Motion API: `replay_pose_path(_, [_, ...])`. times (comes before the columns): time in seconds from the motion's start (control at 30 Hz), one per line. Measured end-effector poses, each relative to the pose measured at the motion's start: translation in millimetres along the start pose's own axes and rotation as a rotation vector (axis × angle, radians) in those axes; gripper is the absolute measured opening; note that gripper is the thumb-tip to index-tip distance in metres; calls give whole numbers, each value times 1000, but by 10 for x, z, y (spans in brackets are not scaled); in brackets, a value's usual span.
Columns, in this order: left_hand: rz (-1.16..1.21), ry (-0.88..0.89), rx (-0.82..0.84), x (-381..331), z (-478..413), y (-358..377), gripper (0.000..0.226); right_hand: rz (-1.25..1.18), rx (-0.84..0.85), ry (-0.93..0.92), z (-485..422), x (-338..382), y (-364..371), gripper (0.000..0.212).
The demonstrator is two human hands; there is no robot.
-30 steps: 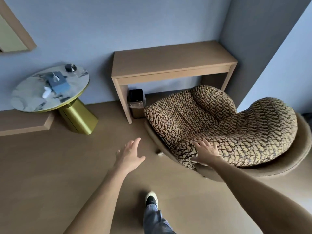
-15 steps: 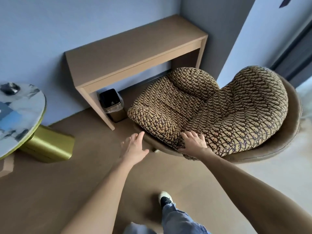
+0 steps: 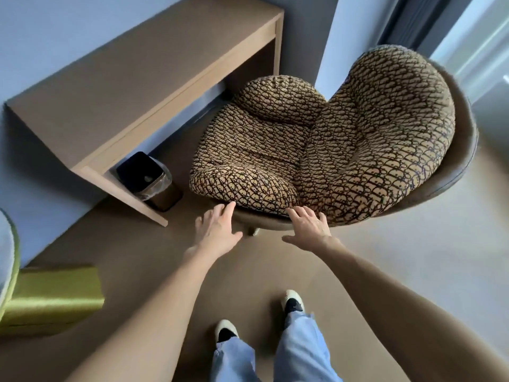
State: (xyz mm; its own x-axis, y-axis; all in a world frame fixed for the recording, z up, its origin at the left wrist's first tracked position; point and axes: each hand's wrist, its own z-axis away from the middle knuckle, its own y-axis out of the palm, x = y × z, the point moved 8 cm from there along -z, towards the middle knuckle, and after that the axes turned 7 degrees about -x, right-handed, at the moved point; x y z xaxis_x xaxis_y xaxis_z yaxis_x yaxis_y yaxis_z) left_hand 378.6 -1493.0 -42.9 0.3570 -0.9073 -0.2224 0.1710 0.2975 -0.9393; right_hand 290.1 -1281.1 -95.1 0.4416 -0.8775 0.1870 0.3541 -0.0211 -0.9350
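A round lounge chair (image 3: 325,150) with tan, dark-patterned cushions in a brown shell stands on the floor in front of me. My left hand (image 3: 217,230) reaches with straight fingers to the front rim of the chair, fingertips at the edge of the seat cushion. My right hand (image 3: 308,227) is spread flat with its fingertips on the front of the cushion beside it. Neither hand holds anything.
A wooden console desk (image 3: 132,86) stands against the blue wall on the left, with a small lined waste bin (image 3: 150,180) under it. A gold-based side table (image 3: 49,299) is at the left edge. My two feet (image 3: 293,301) stand on the brown floor.
I have stepped closer and turned right, so the chair fills the view. My left hand moved forward to the chair's rim; my right hand stays on the cushion front.
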Motion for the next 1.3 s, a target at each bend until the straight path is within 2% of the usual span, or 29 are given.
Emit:
replay_pose_path(0.23, [-77, 102, 2, 390, -519, 643, 79, -45, -9, 28, -505, 155, 709, 80])
replay_pose_path(0.5, [-141, 224, 99, 769, -1266, 1942, 83, -61, -18, 81, -1308, 84, 1964, 73])
replay_pose_path(0.6, [-159, 323, 109, 835, -1593, 2277, 83, -40, -26, 129, -1551, 78, 2318, 78])
replay_pose_path(0.73, [-165, 449, 61, 826, -2000, 2619, 79, -34, -66, 217, -1788, 25, 2674, 95])
replay_pose_path(0.83, [-245, 469, 93, 870, -2191, 2866, 89, -36, -143, 237, -1868, 32, 2752, 92])
replay_pose_path(0.97, [-298, 496, 56, 921, -2395, 2886, 83, -43, -234, 277, -1901, 193, 2730, 77])
replay_pose_path(1.1, [-354, 588, -45, 1156, -2565, 2747, 69, -40, -278, 337, -1996, 510, 2683, 76])
replay_pose_path(1.3, [-356, 658, -19, 1432, -2819, 2606, 63, -92, -314, 414, -2200, 837, 2679, 62])
